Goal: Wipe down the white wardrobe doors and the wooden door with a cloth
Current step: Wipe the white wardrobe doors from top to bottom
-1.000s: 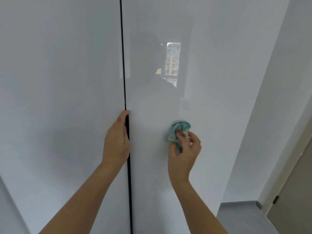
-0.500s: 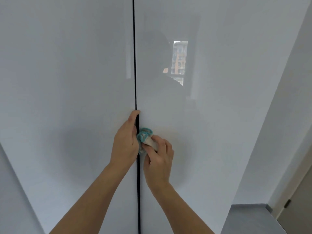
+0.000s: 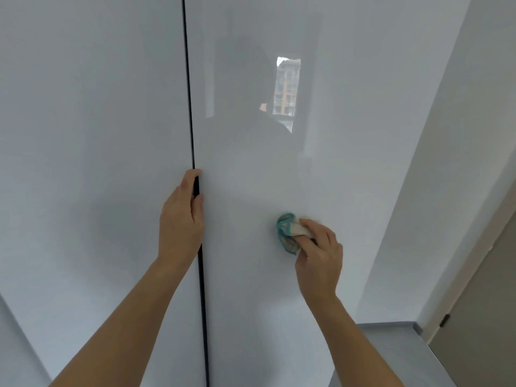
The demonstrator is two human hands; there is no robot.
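Note:
Two glossy white wardrobe doors fill the view, the left door (image 3: 92, 152) and the right door (image 3: 335, 163), split by a thin dark gap. My left hand (image 3: 180, 219) rests on the left door at the gap, with its fingertips curled into the gap around the door's edge. My right hand (image 3: 318, 252) grips a crumpled teal and white cloth (image 3: 287, 231) and presses it against the right door at mid height. A sliver of the wooden door (image 3: 485, 317) shows at the lower right.
A white wall (image 3: 452, 191) runs along the right of the wardrobe. Grey floor (image 3: 391, 356) lies at the bottom right beside the wooden door's pale frame (image 3: 458, 277). The right wardrobe door reflects a window and a dark figure.
My right hand slid the cloth left to the gap beside my left hand, then back right across the right door. My left hand stayed at the door's edge.

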